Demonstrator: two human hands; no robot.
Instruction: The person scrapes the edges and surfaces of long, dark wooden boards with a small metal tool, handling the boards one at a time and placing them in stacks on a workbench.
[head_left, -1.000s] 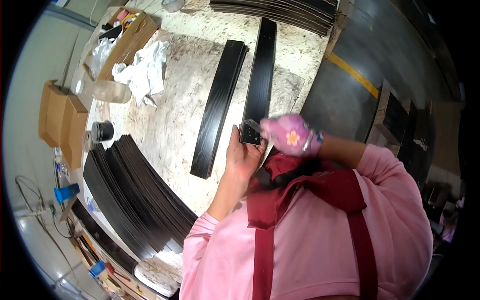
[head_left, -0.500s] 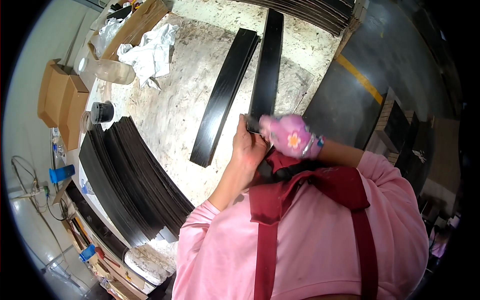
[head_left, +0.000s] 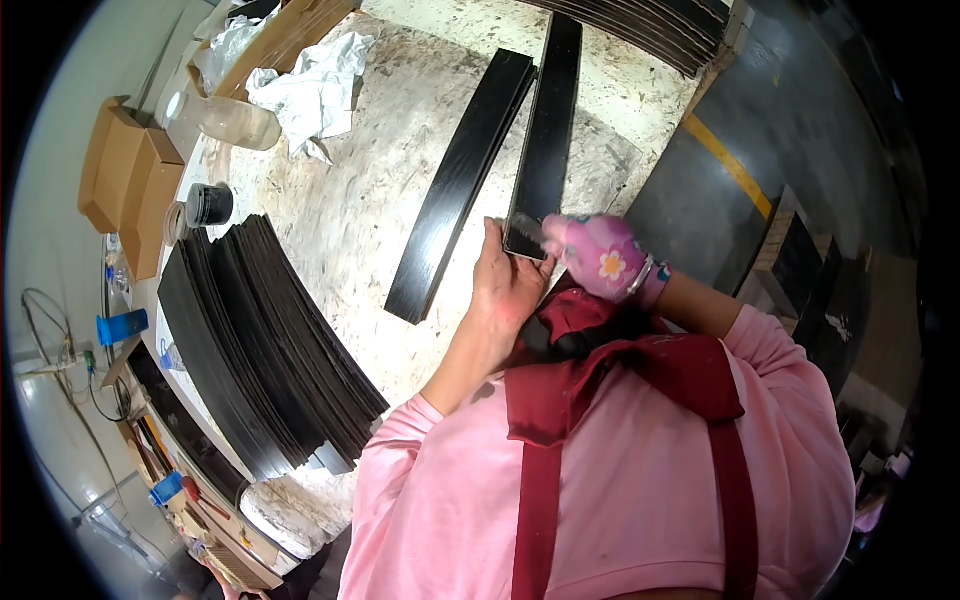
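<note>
A long black plank [head_left: 552,125] points away from me, its near end at my body. My bare left hand [head_left: 505,285] grips that end, thumb up along the left edge and fingers curled under. My right hand [head_left: 600,258], in a pink flowered glove, is closed at the right side of the same end. A small greyish thing sticks out of its fingers over the plank's face; blur hides its kind. Just left of it, a second black plank [head_left: 460,185] lies slanted on the stained white table [head_left: 340,210], their far parts close together.
A row of black planks [head_left: 270,350] stands packed at the left. Beyond it are a dark jar [head_left: 209,204], a clear bottle [head_left: 240,123], a white cloth [head_left: 315,90] and an open cardboard box [head_left: 130,185]. More planks [head_left: 650,25] are stacked at the far edge.
My right hand has shifted slightly right and up along the plank's end, uncovering more of its face. My left hand keeps its grip. The whole view has shifted slightly.
</note>
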